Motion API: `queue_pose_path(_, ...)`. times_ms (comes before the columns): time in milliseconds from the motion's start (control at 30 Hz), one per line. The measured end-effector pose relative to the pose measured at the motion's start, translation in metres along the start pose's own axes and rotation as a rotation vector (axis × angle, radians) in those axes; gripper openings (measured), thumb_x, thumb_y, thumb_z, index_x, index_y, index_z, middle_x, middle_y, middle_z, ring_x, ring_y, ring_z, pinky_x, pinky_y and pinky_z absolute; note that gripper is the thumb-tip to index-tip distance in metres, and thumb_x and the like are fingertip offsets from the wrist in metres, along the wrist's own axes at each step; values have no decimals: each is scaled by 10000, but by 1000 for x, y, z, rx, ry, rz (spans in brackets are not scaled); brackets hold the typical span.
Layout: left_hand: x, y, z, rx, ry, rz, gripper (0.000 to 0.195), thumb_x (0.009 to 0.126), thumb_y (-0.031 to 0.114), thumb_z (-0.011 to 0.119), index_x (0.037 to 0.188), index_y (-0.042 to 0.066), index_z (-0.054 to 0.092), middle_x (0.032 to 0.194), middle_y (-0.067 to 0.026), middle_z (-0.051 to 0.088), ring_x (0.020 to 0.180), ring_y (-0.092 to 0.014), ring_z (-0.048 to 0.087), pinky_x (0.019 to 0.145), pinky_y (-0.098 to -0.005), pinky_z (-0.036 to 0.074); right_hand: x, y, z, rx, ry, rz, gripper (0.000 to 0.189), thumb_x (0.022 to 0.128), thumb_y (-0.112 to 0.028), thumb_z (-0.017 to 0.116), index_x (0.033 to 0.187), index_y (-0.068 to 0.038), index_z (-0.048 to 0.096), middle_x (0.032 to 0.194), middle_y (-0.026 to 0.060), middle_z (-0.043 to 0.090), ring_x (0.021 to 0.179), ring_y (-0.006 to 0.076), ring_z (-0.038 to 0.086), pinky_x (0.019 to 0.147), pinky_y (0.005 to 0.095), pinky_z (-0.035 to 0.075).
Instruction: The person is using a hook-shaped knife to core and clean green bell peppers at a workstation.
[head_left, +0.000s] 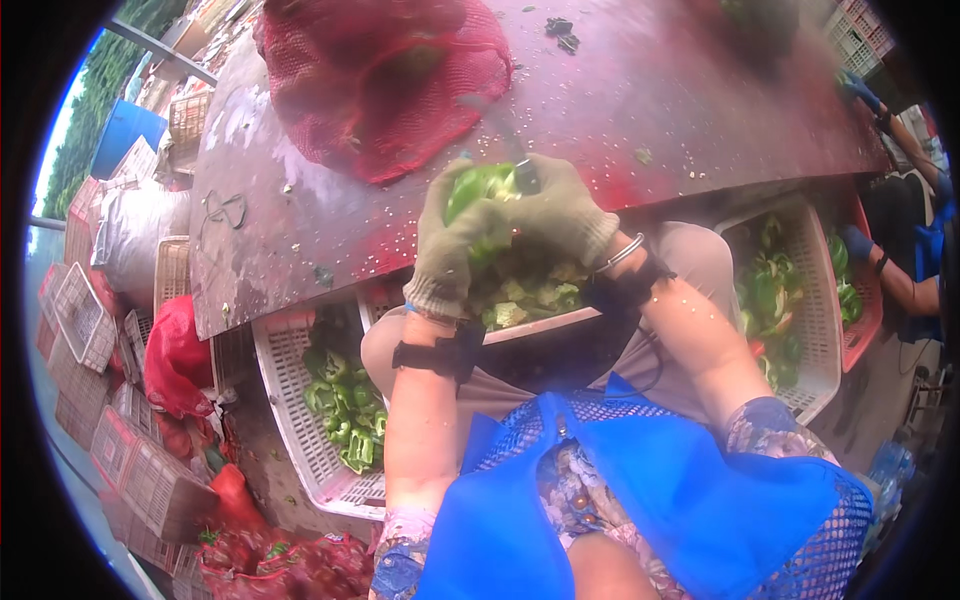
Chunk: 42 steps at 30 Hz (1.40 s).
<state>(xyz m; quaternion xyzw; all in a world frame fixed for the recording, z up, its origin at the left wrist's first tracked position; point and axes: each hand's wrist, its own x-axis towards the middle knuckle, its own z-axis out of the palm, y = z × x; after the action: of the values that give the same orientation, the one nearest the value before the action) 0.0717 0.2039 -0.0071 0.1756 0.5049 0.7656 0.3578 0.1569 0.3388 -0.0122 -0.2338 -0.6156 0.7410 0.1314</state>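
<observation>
Both my hands wear grey-green knitted gloves and meet over the near edge of a worn red table (337, 225). My left hand (450, 240) grips a green bell pepper (480, 187) from its left side. In my right hand (566, 206) is a knife (526, 177), its dark handle at the fingers and its blurred blade pointing up and away. The right fingers are close against the pepper. Below the hands, between my knees, a container (544, 327) holds pale green pepper scraps (510, 313). Part of the pepper is hidden by the gloves.
A red mesh sack (382, 90) lies on the table ahead. White plastic crates with green peppers stand left (281, 397) and right (821, 300) of my knees. At the far right, a co-worker's gloved hand (855, 244) is by a red crate (862, 330). Stacked crates (142, 480) and sacks stand left.
</observation>
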Motion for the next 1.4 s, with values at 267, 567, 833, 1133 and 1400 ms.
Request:
queue_pose_path(267, 1, -31, 11, -463, 8, -248, 431, 908, 106, 591, 1314, -3, 496, 1110, -84, 617, 906, -152, 617, 825, -306, 546, -11, 14, -18, 150, -94, 69, 280, 791, -113, 739, 1031, -6, 644, 893, 17, 649, 779, 81, 597, 676, 248, 504)
queue_pose_path(567, 12, -51, 9, 386, 178, 186, 439, 935, 156, 588, 1348, 43, 490, 1127, -89, 613, 942, -162, 612, 815, -295, 533, 3, 12, -1, -46, 29, 131, 307, 810, -126, 720, 1084, -20, 631, 915, 19, 652, 810, 83, 594, 707, 260, 505)
queue_pose_path(833, 24, -3, 3, 170, -153, -170, 488, 832, 69, 586, 1307, -16, 514, 1060, -107, 626, 888, -162, 616, 772, -285, 525, 13, 4, -21, -72, -109, 37, 390, 765, -115, 757, 1131, -22, 660, 949, 51, 689, 843, 116, 620, 750, 298, 523)
queue_pose_path(1133, -2, -17, 2, -401, -3, -267, 416, 845, 62, 533, 1253, -22, 544, 1062, -133, 627, 908, -224, 635, 787, -335, 562, 12, 6, -28, -27, -301, -9, 265, 742, -75, 738, 985, 4, 667, 886, 18, 663, 818, 90, 599, 731, 272, 506)
queue_pose_path(1400, 4, -33, 25, 34, 250, 19, 229, 902, 75, 553, 1112, -2, 603, 1023, -69, 622, 896, -157, 607, 776, -305, 505, 34, 13, -7, -502, 243, -147, 229, 763, -150, 725, 949, -36, 654, 788, 52, 666, 711, 86, 594, 643, 291, 497)
